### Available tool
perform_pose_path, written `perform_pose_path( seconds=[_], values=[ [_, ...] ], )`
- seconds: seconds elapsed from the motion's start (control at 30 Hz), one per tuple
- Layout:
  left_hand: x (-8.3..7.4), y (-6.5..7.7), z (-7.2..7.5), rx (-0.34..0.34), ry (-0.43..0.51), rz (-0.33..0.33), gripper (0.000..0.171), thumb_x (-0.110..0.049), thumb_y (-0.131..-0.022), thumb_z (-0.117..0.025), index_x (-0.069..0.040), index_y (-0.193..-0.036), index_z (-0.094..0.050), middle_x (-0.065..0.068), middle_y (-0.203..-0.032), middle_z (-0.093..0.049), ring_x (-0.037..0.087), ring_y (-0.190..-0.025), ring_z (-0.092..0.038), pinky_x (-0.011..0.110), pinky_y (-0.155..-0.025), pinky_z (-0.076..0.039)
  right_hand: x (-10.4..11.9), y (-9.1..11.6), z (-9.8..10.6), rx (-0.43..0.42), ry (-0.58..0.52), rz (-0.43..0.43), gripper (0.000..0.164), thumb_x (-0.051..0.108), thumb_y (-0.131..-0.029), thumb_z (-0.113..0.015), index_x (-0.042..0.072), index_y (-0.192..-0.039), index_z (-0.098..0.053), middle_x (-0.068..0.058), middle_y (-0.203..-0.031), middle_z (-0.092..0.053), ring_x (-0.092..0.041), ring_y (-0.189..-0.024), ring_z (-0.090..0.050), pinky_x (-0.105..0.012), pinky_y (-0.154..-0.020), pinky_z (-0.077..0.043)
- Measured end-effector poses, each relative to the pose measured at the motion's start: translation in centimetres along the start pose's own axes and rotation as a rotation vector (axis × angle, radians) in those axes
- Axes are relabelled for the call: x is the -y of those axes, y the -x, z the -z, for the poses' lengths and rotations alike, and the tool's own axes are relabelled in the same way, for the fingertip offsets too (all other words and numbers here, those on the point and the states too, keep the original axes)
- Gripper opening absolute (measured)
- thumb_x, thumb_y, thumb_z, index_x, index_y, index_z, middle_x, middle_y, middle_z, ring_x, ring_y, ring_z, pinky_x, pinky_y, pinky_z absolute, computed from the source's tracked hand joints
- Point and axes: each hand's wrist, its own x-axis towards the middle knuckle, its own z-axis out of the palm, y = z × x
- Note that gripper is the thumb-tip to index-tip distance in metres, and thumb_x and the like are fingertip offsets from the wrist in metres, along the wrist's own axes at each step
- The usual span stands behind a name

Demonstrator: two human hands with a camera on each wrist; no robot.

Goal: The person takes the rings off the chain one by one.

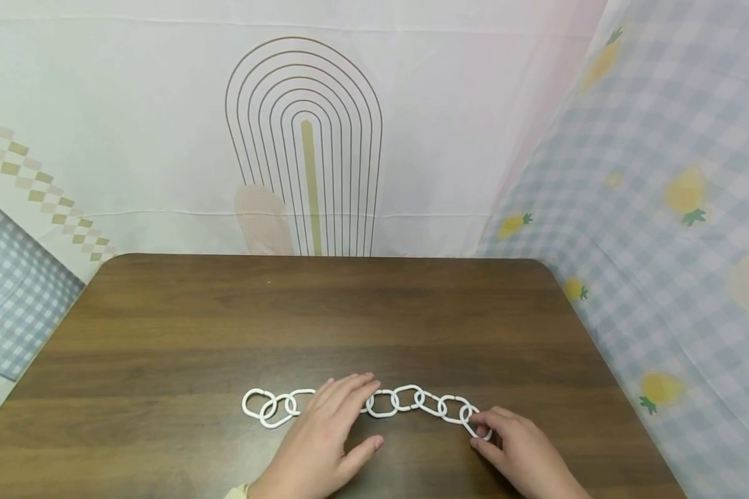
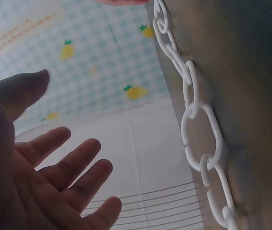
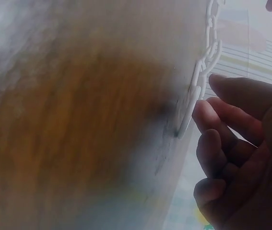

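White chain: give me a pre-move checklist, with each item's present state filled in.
1. White chain spread out on the table, not heaped: ok.
2. Left end link free of either hand: ok.
3. Left hand clear of the chain: ok; the left wrist view shows a gap.
4. Right hand firmly gripping the right end link: cannot tell; its fingertips are at the link.
5. Every link's opening fully closed: cannot tell; some are hidden or too small.
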Motion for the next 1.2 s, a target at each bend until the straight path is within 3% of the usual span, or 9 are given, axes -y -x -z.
perform_pose_path(
  seconds=[0.27, 0.47, 0.83, 1.2],
  values=[
    [-0.5, -0.4, -1.2, 0.006, 0.048, -0.048, 0.06, -0.022, -0.079, -0.084, -0.007, -0.132, -0.06, 0.006, -0.134, -0.059, 0.023, -0.123, -0.058, 0.04, -0.101, -0.049, 0.1, 0.0, 0.1, 0.034, -0.014, -0.067, 0.017, 0.014, -0.082, -0.083, 0.023, -0.089, -0.07, 0.025, -0.079, -0.05, 0.007, -0.069, -0.046, -0.022, -0.059, -0.042],
    [-0.9, -0.6, -2.0, 0.016, 0.06, -0.066, 0.05, -0.017, -0.081, -0.082, -0.009, -0.126, -0.062, 0.001, -0.125, -0.062, 0.017, -0.115, -0.061, 0.036, -0.097, -0.05, 0.2, -0.1, 0.0, 0.068, -0.014, -0.116, 0.018, 0.013, -0.082, -0.082, 0.025, -0.084, -0.068, 0.024, -0.075, -0.046, 0.007, -0.066, -0.044, -0.02, -0.059, -0.042],
    [-1.4, -0.7, -3.3, 0.031, 0.09, -0.082, 0.04, -0.014, -0.082, -0.08, -0.01, -0.12, -0.066, -0.002, -0.112, -0.065, 0.013, -0.106, -0.063, 0.032, -0.093, -0.051, 0.2, -0.2, -0.4, 0.083, 0.011, -0.141, 0.021, 0.018, -0.082, -0.082, 0.028, -0.079, -0.065, 0.022, -0.071, -0.042, 0.006, -0.062, -0.04, -0.02, -0.055, -0.038],
    [-2.2, -1.2, -4.3, 0.063, 0.102, -0.102, 0.035, -0.018, -0.086, -0.079, -0.012, -0.118, -0.067, -0.004, -0.112, -0.065, 0.011, -0.106, -0.062, 0.029, -0.093, -0.05, -0.1, -0.4, -0.6, 0.112, -0.057, -0.123, 0.022, 0.016, -0.083, -0.081, 0.026, -0.078, -0.062, 0.02, -0.068, -0.042, 0.005, -0.059, -0.039, -0.02, -0.053, -0.037]
  ],
)
